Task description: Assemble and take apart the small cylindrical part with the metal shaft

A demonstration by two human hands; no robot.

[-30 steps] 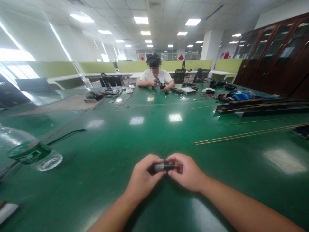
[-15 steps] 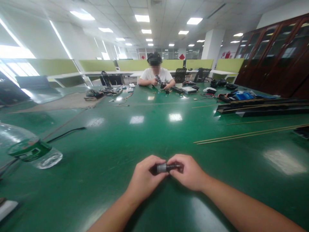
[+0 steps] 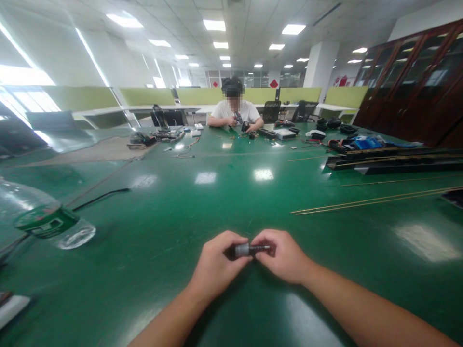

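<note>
Both my hands meet just above the green table (image 3: 202, 212) near its front edge. My left hand (image 3: 216, 265) grips the thicker silver and black end of a small cylindrical part (image 3: 248, 249). My right hand (image 3: 282, 255) pinches the thinner dark end of the same part between thumb and fingers. The part lies level between the two hands.
A clear water bottle with a green label (image 3: 47, 221) lies at the left, with a black cable (image 3: 101, 195) behind it. Thin brass rods (image 3: 372, 198) and long black rails (image 3: 394, 161) lie at the right. A person (image 3: 235, 113) works at the far end among tools and parts.
My hands and the part stay almost where they were; the view has shifted slightly.
</note>
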